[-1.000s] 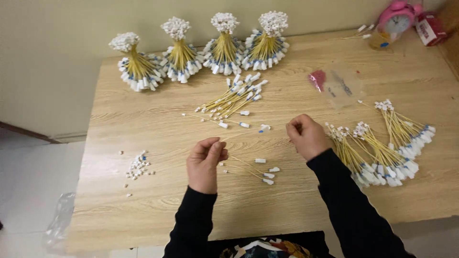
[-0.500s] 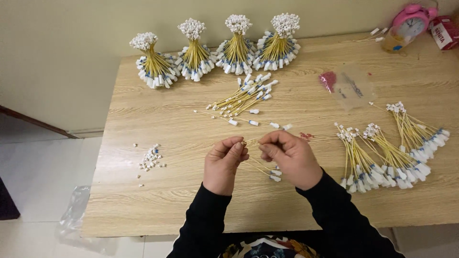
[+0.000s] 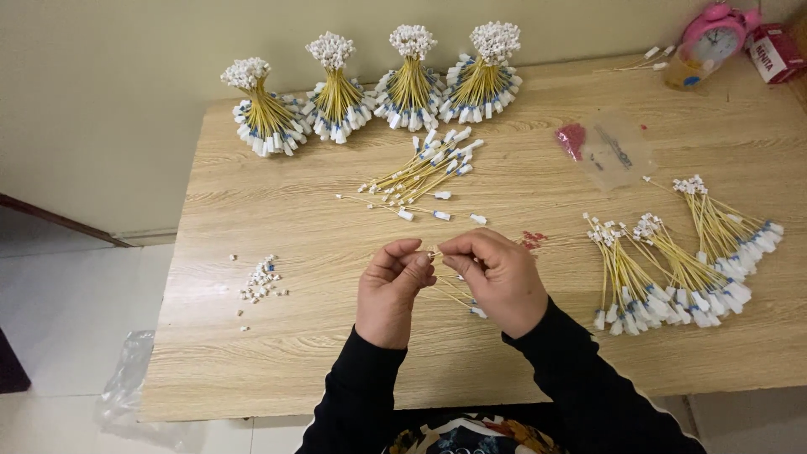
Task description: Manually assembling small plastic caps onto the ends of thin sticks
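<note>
My left hand [image 3: 391, 290] and my right hand [image 3: 496, 277] meet fingertip to fingertip over the wooden table [image 3: 294, 353], pinching a small bunch of thin yellow wires with white end plugs [image 3: 458, 294] that trails down beneath my right palm. Just beyond my hands lies a loose pile of the same yellow wires [image 3: 424, 172]. A few single white plugs [image 3: 441, 216] are scattered between that pile and my fingers.
Several tied upright wire bundles [image 3: 408, 76] stand along the table's back edge. Three flat bundles [image 3: 672, 261] lie at the right. A heap of tiny white caps [image 3: 259, 280] sits at the left. A clear bag with red bits [image 3: 601, 147] and a pink alarm clock [image 3: 713, 34] are at the back right.
My right hand came in from the right and joined my left at the table's middle. Both hands now pinch the wires together; the camera view shifted slightly.
</note>
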